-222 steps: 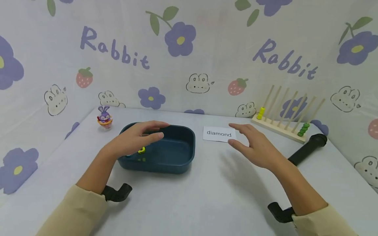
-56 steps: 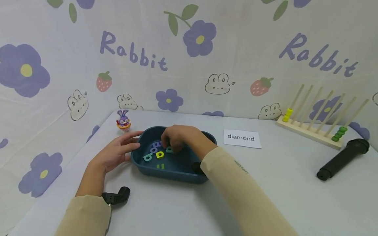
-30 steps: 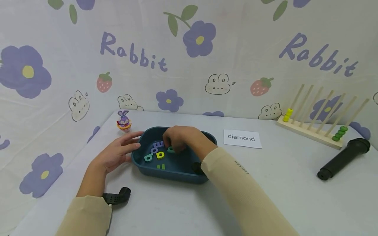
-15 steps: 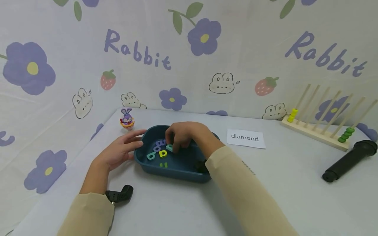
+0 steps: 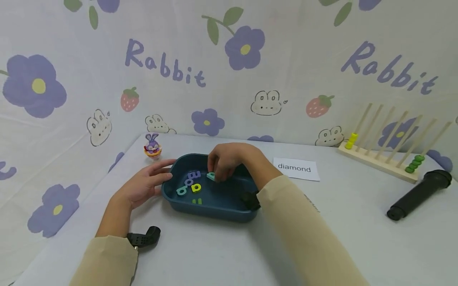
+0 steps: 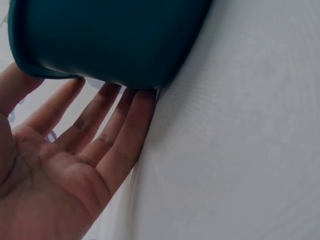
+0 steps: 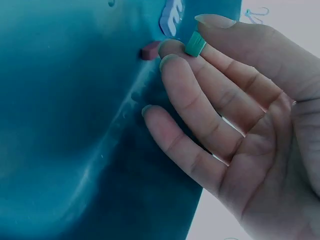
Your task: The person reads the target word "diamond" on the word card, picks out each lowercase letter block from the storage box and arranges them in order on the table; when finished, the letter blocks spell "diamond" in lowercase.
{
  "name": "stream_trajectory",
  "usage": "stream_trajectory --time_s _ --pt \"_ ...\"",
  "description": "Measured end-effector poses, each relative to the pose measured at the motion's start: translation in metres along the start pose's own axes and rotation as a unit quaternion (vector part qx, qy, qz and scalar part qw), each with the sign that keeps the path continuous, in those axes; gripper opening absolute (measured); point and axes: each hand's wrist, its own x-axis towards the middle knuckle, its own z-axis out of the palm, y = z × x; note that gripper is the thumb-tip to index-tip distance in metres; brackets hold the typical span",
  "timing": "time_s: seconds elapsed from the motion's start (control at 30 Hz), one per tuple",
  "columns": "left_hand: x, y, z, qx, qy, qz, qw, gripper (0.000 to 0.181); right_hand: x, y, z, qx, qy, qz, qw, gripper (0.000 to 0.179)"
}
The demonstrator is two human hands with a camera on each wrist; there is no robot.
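Observation:
My right hand (image 5: 229,159) reaches into a dark blue bin (image 5: 214,212) and pinches a teal letter (image 5: 211,176) between thumb and fingertips. From the right wrist view, only a green end of this letter (image 7: 195,44) shows between the fingers. My left hand (image 5: 143,184) rests against the bin's left end, its fairly straight fingers touching the wall, as the left wrist view shows. Left of the right hand lie a purple letter m (image 5: 194,174), a purple ring-shaped letter (image 5: 189,181), a yellow letter (image 5: 196,188) and another teal letter (image 5: 181,190).
A white card printed "diamond" (image 5: 296,169) lies right of the bin. Behind it stands a wooden bead rack (image 5: 379,165), with a black cylinder (image 5: 418,194) in front. A purple rabbit figurine (image 5: 152,147) stands back left. The right wrist view shows a dark red piece (image 7: 150,51) in the bin.
Earlier, both hands hovered apart; the left then came to the bin's end and the right went inside. In the last second the right hand has drawn the pinched teal letter slightly up and right.

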Motion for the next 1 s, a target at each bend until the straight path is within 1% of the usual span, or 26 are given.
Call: stream_trajectory --time_s 0.17,0.33,0.47,0.67,0.83,1.0 --pt "0.001 -0.002 0.001 0.0 0.001 -0.003 1.0 0.062 -0.008 0.0 -0.005 0.006 -0.006 -0.015 0.9999 0.032" --pt "-0.001 0.001 0.001 0.004 0.0 0.001 1.0 0.064 -0.018 -0.004 -0.011 -0.006 -0.002 -0.025 0.9997 0.04" --pt "-0.001 0.003 0.001 0.006 -0.004 0.004 1.0 0.065 -0.028 -0.007 -0.014 -0.014 0.007 -0.027 0.9995 0.039" --pt "-0.002 0.002 0.002 0.001 -0.006 -0.001 1.0 0.063 -0.048 -0.005 -0.019 -0.017 0.02 -0.031 0.9992 0.035" --pt "-0.001 0.003 0.003 -0.001 -0.004 0.0 1.0 0.062 -0.067 -0.002 -0.022 -0.028 0.042 -0.036 0.9981 0.034" --pt "-0.002 0.002 0.001 -0.003 -0.006 0.003 1.0 0.063 -0.083 0.002 -0.023 -0.026 0.066 -0.037 0.9968 0.034"
